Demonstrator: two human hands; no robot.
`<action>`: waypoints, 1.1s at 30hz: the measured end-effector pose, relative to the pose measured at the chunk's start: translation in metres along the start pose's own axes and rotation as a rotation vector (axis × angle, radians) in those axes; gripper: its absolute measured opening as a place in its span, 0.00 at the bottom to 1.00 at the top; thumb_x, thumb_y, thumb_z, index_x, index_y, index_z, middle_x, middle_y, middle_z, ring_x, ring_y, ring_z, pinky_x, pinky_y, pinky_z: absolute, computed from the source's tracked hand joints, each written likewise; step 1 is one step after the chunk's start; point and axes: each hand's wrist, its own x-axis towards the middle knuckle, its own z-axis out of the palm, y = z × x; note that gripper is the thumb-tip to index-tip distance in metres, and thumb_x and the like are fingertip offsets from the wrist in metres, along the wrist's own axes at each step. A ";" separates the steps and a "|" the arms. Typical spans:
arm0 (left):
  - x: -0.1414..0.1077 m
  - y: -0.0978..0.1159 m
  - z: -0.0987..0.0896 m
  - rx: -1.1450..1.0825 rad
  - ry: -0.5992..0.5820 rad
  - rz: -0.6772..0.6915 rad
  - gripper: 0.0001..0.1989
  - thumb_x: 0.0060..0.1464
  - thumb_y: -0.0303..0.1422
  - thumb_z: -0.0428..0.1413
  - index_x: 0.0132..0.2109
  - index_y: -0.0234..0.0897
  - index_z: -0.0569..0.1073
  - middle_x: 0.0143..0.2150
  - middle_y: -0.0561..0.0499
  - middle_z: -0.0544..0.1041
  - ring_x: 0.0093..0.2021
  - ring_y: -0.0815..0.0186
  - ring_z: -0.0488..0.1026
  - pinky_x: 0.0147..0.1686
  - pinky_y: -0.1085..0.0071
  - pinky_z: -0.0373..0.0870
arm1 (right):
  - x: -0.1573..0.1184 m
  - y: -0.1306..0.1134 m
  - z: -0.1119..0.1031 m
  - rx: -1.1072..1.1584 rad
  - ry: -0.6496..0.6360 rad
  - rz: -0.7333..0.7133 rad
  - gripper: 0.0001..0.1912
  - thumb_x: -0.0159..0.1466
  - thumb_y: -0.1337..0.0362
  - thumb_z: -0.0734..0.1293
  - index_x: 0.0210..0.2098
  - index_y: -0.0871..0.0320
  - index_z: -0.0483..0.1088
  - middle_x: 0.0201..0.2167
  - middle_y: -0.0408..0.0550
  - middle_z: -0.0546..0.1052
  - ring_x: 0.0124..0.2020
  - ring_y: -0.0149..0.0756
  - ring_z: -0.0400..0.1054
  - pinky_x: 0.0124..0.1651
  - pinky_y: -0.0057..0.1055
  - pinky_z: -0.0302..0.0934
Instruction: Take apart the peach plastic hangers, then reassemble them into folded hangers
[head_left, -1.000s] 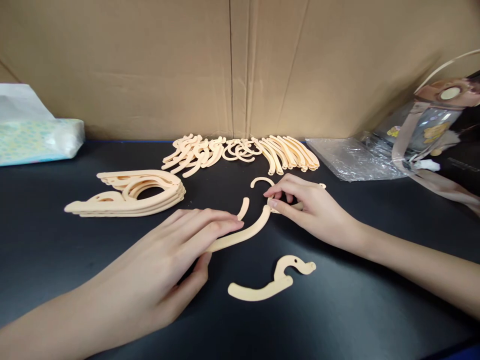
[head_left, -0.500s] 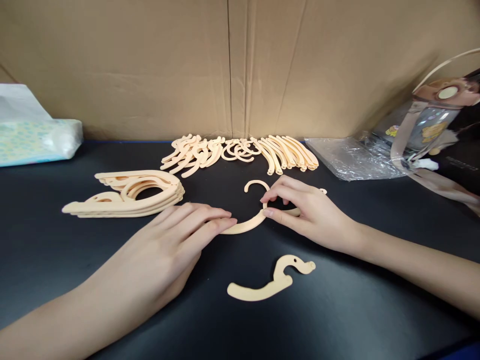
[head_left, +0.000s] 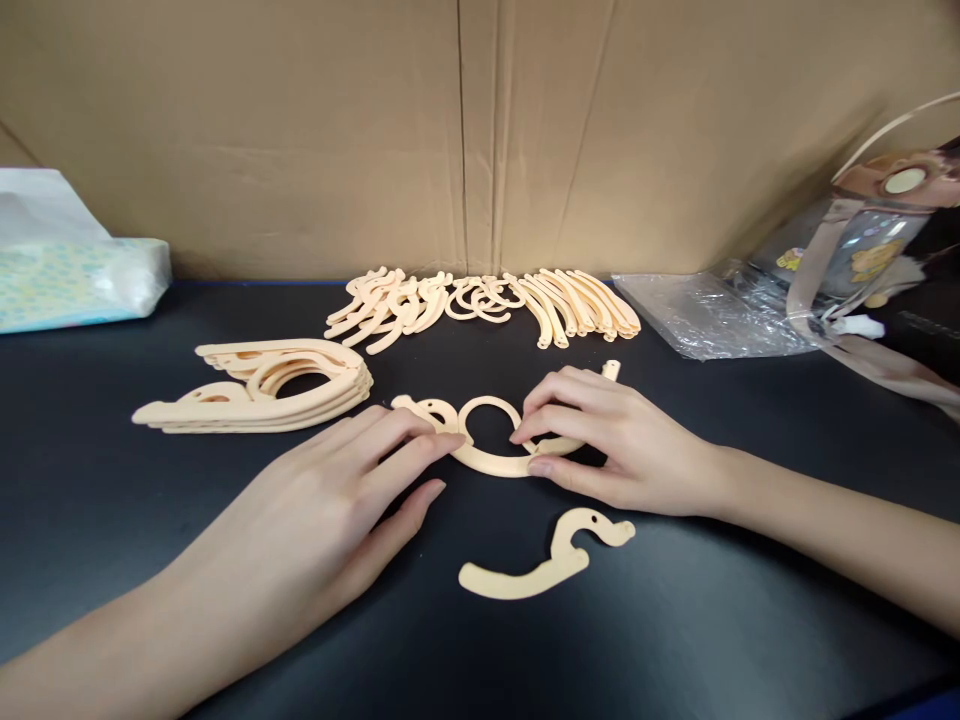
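A cream folding hanger [head_left: 491,463] lies on the black table between my hands, its curved hook forming a ring above the lower arc. My left hand [head_left: 352,480] presses its fingertips on the hanger's left side, with the thumb apart below. At the right side my right hand [head_left: 607,435] pinches the hanger between thumb and fingers, hiding part of the right arm, whose tip shows beyond the knuckles. Closer to me lies a loose curved hanger piece [head_left: 517,583] with a small hole, touched by neither hand.
Stacked folded hangers [head_left: 247,412] lie at left. Along the back are piles of wavy pieces [head_left: 386,308], hooks [head_left: 484,300] and straight arms [head_left: 577,308]. A tissue pack [head_left: 82,280] stands far left; a clear plastic bag [head_left: 712,315] and a strapped bottle [head_left: 855,250] are at right. Cardboard [head_left: 300,140] rises behind.
The hook has swung down so its free end meets the left side. The hanger's left part now shows beyond my left fingers. My left thumb has moved apart from the fingers.
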 end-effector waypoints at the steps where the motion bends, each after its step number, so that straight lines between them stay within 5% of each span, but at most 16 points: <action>1: 0.000 -0.001 0.000 -0.009 -0.002 -0.009 0.14 0.66 0.30 0.48 0.56 0.36 0.69 0.49 0.47 0.74 0.46 0.61 0.72 0.45 0.67 0.66 | 0.000 -0.001 0.000 0.004 -0.007 -0.029 0.08 0.69 0.62 0.64 0.43 0.59 0.73 0.42 0.51 0.75 0.41 0.37 0.68 0.46 0.35 0.63; 10: 0.001 -0.002 0.004 -0.017 -0.030 -0.073 0.19 0.68 0.33 0.46 0.63 0.33 0.63 0.61 0.44 0.70 0.58 0.60 0.68 0.56 0.67 0.61 | 0.001 -0.005 0.001 0.113 -0.044 -0.146 0.14 0.69 0.65 0.64 0.52 0.62 0.71 0.51 0.54 0.78 0.50 0.38 0.71 0.54 0.37 0.66; 16: 0.004 0.003 0.003 0.015 0.007 0.094 0.19 0.67 0.29 0.46 0.63 0.36 0.64 0.59 0.47 0.72 0.59 0.60 0.67 0.56 0.66 0.63 | -0.001 -0.008 0.002 0.016 -0.100 -0.257 0.15 0.72 0.66 0.60 0.54 0.64 0.71 0.58 0.57 0.74 0.62 0.39 0.65 0.59 0.37 0.62; 23: 0.002 0.005 0.000 0.022 -0.004 0.078 0.16 0.69 0.33 0.46 0.57 0.34 0.69 0.56 0.44 0.74 0.57 0.60 0.70 0.51 0.68 0.70 | 0.000 -0.017 -0.008 -0.073 0.091 -0.257 0.14 0.71 0.60 0.62 0.39 0.64 0.75 0.38 0.53 0.79 0.38 0.36 0.71 0.41 0.34 0.64; 27: 0.003 0.004 -0.003 0.035 0.068 0.029 0.19 0.69 0.36 0.41 0.42 0.34 0.75 0.49 0.43 0.78 0.46 0.59 0.78 0.40 0.67 0.75 | -0.002 -0.039 -0.029 -0.079 -0.148 -0.160 0.14 0.65 0.54 0.70 0.35 0.60 0.75 0.32 0.46 0.75 0.32 0.33 0.65 0.38 0.32 0.60; 33: 0.003 0.002 -0.004 0.149 0.117 0.011 0.21 0.69 0.34 0.41 0.39 0.31 0.76 0.44 0.39 0.80 0.36 0.57 0.80 0.28 0.64 0.75 | -0.012 -0.057 -0.043 -0.178 -0.405 -0.084 0.09 0.65 0.73 0.64 0.30 0.56 0.70 0.34 0.44 0.71 0.34 0.34 0.62 0.36 0.34 0.55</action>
